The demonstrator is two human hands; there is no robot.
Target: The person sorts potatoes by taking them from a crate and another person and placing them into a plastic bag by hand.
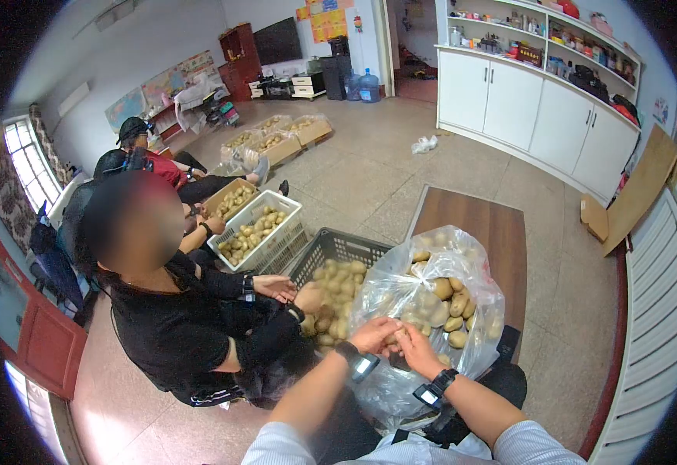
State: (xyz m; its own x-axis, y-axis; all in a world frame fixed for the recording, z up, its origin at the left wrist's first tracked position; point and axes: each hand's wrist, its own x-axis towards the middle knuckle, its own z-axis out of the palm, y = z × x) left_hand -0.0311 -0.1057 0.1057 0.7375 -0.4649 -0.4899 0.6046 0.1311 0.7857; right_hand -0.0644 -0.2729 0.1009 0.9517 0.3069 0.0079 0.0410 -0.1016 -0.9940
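The fingers of the left hand (377,336) and right hand (417,349) were curled and met over the near side of the clear plastic bag (377,298); whether they gripped anything between them could not be told. The potatoes (455,304) lay in the bag, just beyond the hands, their long axes at mixed angles, while the bag stretched away from the person, beside the dark crate (346,245).

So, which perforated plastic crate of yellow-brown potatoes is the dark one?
The near crate, right beside the clear plastic bag; the other crate, further off, is white.
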